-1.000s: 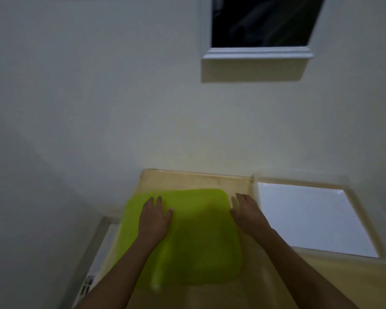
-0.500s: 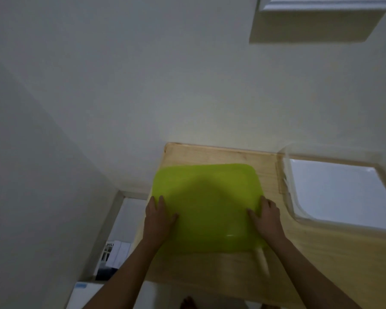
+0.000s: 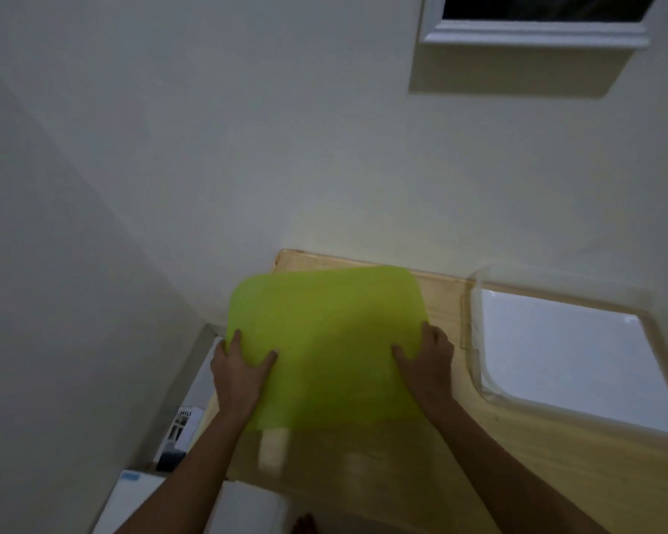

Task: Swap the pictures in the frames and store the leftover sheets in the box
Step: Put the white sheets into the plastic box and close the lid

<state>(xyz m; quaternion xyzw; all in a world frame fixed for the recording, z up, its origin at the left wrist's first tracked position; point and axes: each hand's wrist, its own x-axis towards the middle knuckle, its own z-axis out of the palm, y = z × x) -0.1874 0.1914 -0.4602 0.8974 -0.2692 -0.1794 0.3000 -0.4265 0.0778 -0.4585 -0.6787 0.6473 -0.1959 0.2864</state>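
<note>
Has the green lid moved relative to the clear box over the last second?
Yes. The lid has shifted left, away from the box, and now overhangs the left edge of the table further.

A: What carries the things?
B: A light wooden tabletop (image 3: 517, 449), seen from above, dimly lit.
A: What lies on it?
B: Toward the left, a lime-green lid (image 3: 324, 333) with rounded corners; whether it rests flat is unclear. Near it on the right stands a clear plastic box (image 3: 476, 341), a white sheet (image 3: 563, 348) inside.
</note>
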